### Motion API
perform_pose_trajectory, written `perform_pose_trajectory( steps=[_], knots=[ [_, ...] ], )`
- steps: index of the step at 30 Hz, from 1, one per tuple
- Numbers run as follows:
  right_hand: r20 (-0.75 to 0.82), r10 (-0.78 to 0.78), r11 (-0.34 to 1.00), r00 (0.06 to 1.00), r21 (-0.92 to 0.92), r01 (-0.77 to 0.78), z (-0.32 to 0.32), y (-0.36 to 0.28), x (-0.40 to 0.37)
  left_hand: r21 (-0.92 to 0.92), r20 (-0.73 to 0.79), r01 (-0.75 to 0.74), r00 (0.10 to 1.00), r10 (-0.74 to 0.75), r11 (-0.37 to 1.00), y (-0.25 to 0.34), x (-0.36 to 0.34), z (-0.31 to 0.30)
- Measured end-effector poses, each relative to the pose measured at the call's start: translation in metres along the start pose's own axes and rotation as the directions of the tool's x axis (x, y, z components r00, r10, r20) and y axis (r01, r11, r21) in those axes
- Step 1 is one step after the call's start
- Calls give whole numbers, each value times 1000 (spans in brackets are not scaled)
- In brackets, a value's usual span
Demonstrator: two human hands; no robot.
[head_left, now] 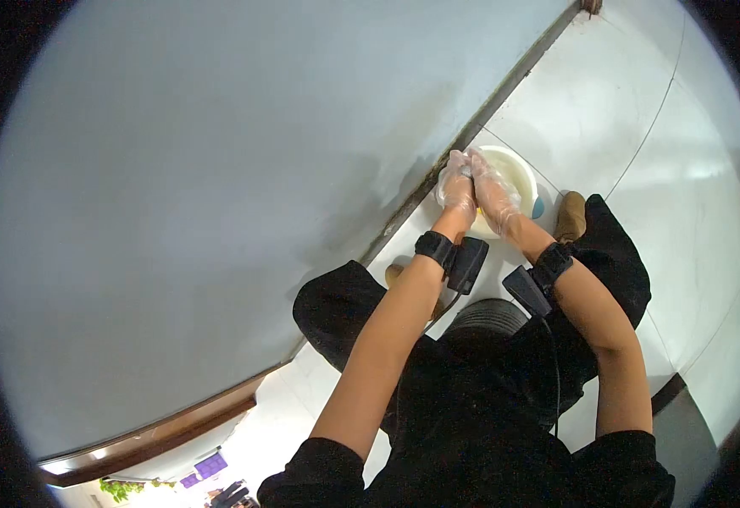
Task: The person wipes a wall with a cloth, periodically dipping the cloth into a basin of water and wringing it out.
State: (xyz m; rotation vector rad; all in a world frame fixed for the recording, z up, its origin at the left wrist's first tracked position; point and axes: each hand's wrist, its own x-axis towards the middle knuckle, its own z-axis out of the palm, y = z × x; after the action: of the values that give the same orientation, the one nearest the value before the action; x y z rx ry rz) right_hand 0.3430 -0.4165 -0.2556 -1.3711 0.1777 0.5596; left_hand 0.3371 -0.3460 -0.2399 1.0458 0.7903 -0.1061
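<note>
Both of my hands wear thin clear plastic gloves and are held close together over a round white basin [524, 173] on the floor. My left hand [457, 188] is at the basin's wall-side edge, its fingers curled in toward the other hand. My right hand [492, 191] lies against it, reaching over the middle of the basin. A small greyish thing [466, 171] shows between the fingers, too small to name. A bit of yellow shows below the hands, and a blue patch [538, 207] marks the basin's right side. The basin's contents are mostly hidden.
A grey-blue wall [217, 195] with a dark skirting edge runs along the left, close to the basin. White floor tiles [615, 102] spread to the right. My knees and brown shoes [570, 217] flank the basin. Black devices [468, 264] with cables are strapped to both wrists.
</note>
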Motion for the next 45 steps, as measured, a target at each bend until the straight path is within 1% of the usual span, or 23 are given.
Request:
perform_pose_trajectory(
  steps=[4, 7, 9, 11, 13, 15, 18, 20, 25, 27, 28, 29, 30, 31, 33, 34, 35, 36, 37, 38, 39, 43, 45],
  knots=[
    [22, 31, 1000, 999, 4, -31, 4, -6, -7, -36, -18, 58, 998, -59, 998, 7, 1, 1],
    [18, -8, 992, 1000, 129, 5, 4, -27, -24, -86, 91, 134, 988, -126, 987, 17, -3, -8],
    [138, 23, 983, 990, 176, -47, -1, -36, -30, -140, 190, 104, 979, -77, 985, 17, -7, -18],
    [111, -12, 964, 994, 267, -18, 0, -46, -43, -239, 267, 137, 961, -70, 961, 20, -15, -23],
    [332, 136, 986, 933, 46, -160, -2, -60, -44, -254, 396, 154, 917, -43, 955, 27, -18, -32],
    [298, 134, 989, 945, 18, -146, -4, -62, -39, -250, 428, 155, 903, -35, 956, 47, -40, -34],
    [320, 87, 977, 943, -214, -17, -12, -78, -42, -128, 462, 114, 886, -43, 985, 66, -60, -39],
    [338, 54, 936, 940, -345, 71, -14, -87, -44, -43, 372, 126, 923, -102, 991, 71, -62, -42],
    [148, 108, 994, 983, -30, -105, -13, -95, -58, 61, 419, 45, 905, -66, 997, 66, -49, -56],
    [184, 37, 998, 982, -52, -28, -19, -87, -44, 76, 436, 19, 899, -50, 997, 64, -43, -53],
    [184, 36, 998, 982, -47, -28, -25, -70, -27, 103, 355, -39, 935, 0, 994, 70, -54, -47],
    [257, -245, 947, 935, -141, 287, -35, -43, -3, 135, 272, -95, 961, 56, 986, 75, -65, -40],
    [351, -489, 792, 799, -205, 575, -40, -29, 9, 141, 271, -97, 961, 56, 985, 79, -72, -35],
    [349, -491, 793, 798, -199, 576, -34, -43, -4, 201, 295, -152, 952, 88, 968, 83, -79, -31],
    [195, -38, 997, 980, 68, 25, -18, -87, -45, 261, 317, -210, 941, 122, 942, 85, -88, -22],
    [199, -40, 997, 979, 72, 26, -21, -78, -35, 274, 355, -221, 928, 115, 936, 84, -92, -14],
    [252, -227, 945, 941, -176, 275, -27, -62, -18, 286, 393, -231, 913, 106, 930, 80, -93, -7],
    [347, -381, 773, 857, -390, 501, -30, -53, -9, 221, 443, -297, 879, 176, 929, 73, -87, -4],
    [348, -381, 774, 857, -388, 501, -24, -66, -19, 223, 441, -297, 880, 176, 928, 70, -82, -2],
    [213, -170, 983, 962, -29, 180, -11, -91, -40, 209, 459, -338, 862, 213, 918, 68, -78, -1],
    [176, 99, 917, 979, 366, -159, -4, -104, -53, 195, 478, -377, 843, 248, 905, 67, -76, 0],
    [338, 70, 870, 938, 440, -223, -9, -91, -33, 291, 248, -400, 909, 336, 869, 62, -66, 8],
    [142, 51, 963, 989, 257, -87, -3, -104, -54, 630, 238, -534, 824, 514, 564, 72, -66, 9]
  ],
)
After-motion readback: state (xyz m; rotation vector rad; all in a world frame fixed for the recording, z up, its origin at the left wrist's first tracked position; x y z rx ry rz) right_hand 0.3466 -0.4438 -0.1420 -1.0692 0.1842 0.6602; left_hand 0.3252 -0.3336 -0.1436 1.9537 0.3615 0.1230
